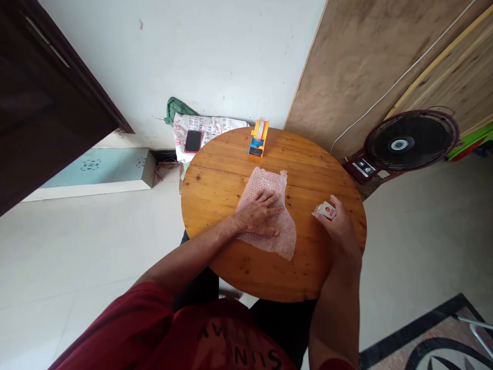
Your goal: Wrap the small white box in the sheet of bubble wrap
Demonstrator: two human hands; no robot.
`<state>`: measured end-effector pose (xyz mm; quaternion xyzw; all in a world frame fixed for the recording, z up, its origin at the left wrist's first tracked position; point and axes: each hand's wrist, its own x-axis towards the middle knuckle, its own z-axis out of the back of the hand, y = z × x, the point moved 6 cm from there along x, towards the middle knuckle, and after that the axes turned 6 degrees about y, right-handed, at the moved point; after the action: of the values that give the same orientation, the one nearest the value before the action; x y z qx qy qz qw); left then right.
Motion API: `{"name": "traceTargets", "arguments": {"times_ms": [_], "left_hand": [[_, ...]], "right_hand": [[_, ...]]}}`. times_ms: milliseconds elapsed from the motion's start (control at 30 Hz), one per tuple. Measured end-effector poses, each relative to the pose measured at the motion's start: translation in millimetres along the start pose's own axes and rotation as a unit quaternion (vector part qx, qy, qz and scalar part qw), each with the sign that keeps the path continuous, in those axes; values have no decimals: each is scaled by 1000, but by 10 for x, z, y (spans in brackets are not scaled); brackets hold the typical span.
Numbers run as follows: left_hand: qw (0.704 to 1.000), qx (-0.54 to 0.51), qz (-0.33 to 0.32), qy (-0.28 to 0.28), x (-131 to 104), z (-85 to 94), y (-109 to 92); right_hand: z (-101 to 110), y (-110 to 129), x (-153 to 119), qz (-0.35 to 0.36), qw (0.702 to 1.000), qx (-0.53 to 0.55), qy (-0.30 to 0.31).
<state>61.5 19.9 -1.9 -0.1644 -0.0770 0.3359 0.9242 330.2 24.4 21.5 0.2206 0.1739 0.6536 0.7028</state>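
Observation:
A sheet of pinkish bubble wrap [265, 180] lies spread on the round wooden table [239, 267]. Flat on top of it rests my left hand [262, 215], fingers spread and holding nothing. Toward the table's right side, my right hand [341, 223] grips a small white box [326, 209] with a red mark between thumb and fingers. Part of the box is covered by the hand, and I cannot tell whether it touches the tabletop. At the far edge of the table stands an orange and blue tape dispenser [259, 137] with a roll of clear tape.
Left of the dispenser, a phone [193, 141] lies on a white printed sack [208, 126], with a green bag [179, 108] behind. A dark fan [408, 141] stands right of the table. The white wall [215, 56] rises close behind the table.

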Motion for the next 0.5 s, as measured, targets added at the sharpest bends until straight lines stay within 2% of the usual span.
{"name": "traceTargets", "arguments": {"times_ms": [167,267,333,400,467,500], "left_hand": [[1000,-1,-3,1,-2,-5,-9],[1000,0,-2,0,-5,-10,-8],[1000,-2,-2,2,-4,0,-12],[1000,-4,-2,6,-1,22,-16],[1000,-4,-3,7,0,46,-19],[1000,-4,-6,6,-2,52,-24]], "right_hand": [[30,-1,13,-20,1000,12,-8],[100,31,-20,-64,997,31,-30],[182,73,-59,-75,986,129,-80],[256,183,-111,-52,956,258,-125],[278,415,-179,-8,929,350,-122],[245,586,-217,13,925,370,-86]]}}
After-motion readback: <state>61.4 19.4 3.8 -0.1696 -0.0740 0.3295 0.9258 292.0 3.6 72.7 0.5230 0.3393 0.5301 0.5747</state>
